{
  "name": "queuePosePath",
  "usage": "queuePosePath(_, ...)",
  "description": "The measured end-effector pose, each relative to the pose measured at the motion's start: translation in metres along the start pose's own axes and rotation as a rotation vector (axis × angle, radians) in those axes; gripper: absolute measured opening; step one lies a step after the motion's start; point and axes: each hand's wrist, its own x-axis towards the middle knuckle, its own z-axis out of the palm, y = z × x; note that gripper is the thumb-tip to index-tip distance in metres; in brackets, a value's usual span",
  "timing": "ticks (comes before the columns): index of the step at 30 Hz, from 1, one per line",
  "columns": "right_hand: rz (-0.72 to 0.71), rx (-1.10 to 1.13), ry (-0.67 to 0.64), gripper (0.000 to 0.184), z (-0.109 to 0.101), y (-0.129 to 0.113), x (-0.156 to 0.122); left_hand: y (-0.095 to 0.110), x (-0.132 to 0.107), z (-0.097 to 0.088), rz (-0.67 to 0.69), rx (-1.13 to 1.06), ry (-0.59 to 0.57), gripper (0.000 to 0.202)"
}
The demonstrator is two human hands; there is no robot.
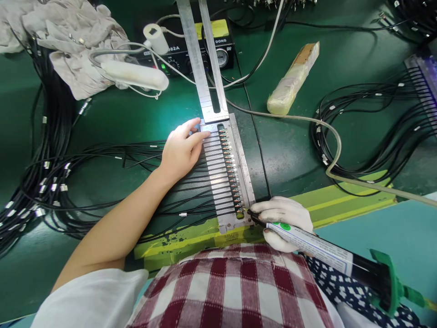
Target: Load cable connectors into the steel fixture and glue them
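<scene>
My left hand (180, 150) lies flat, fingers stretched out, on the top left of a metal fixture (246, 168) and on the black cables (191, 191) laid side by side in its slots. A row of small connector ends (230, 168) runs down the fixture's channel. My right hand (283, 218), in a white glove, grips a pen-shaped soldering iron (314, 243) with a white labelled barrel and a green end. Its tip touches the nearest connector at the bottom of the row.
A temperature controller box (205, 45) stands at the back with two metal rails (201, 59) rising in front of it. A grey cloth (68, 41) and a white handle (133, 75) lie back left. A wrapped bar (293, 77) lies back right. Cable bundles (368, 132) coil on both sides.
</scene>
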Motion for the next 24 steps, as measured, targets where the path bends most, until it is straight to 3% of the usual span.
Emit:
queuePosePath(15, 0.006, 0.012, -0.010, 0.026, -0.0002, 0.0042, -0.0021, -0.0008, 0.0000, 0.0005, -0.003, 0.007, -0.007, 0.031)
queuePosePath(24, -0.027, -0.028, 0.050, 0.022, -0.0013, -0.0015, -0.0026, -0.0005, 0.0002, 0.0013, -0.007, 0.016, 0.008, 0.033)
